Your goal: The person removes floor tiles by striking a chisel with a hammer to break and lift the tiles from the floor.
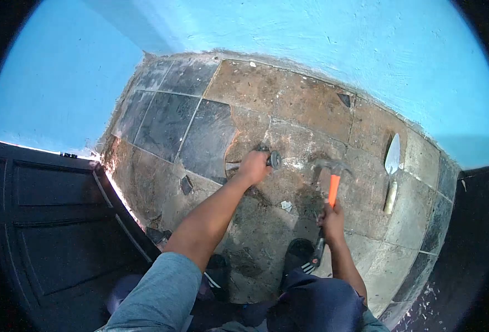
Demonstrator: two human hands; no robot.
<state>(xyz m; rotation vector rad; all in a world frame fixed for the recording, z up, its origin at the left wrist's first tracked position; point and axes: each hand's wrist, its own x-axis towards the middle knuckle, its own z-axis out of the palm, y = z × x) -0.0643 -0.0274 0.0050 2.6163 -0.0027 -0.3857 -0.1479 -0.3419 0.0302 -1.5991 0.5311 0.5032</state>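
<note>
My left hand [254, 167] is wrapped around a chisel [275, 160], its round striking end pointing right. The blade side, mostly hidden by the fist, points left at the broken edge of a dark tile [207, 133]. To the right, my right hand [332, 220] grips a claw hammer [333, 191] by its orange and black handle. The hammer head is slightly blurred and hangs over the bare floor, apart from the chisel. Small tile chips, one a pale fragment [286, 206], lie between and below the hands.
A pointed trowel [392, 155] lies on the floor at the right. Blue walls [311, 39] border the floor at the back. A dark panelled door [62, 221] stands at the left. Loose dark shards [186, 185] lie left of my forearm. My sandalled feet [297, 254] are close below the hands.
</note>
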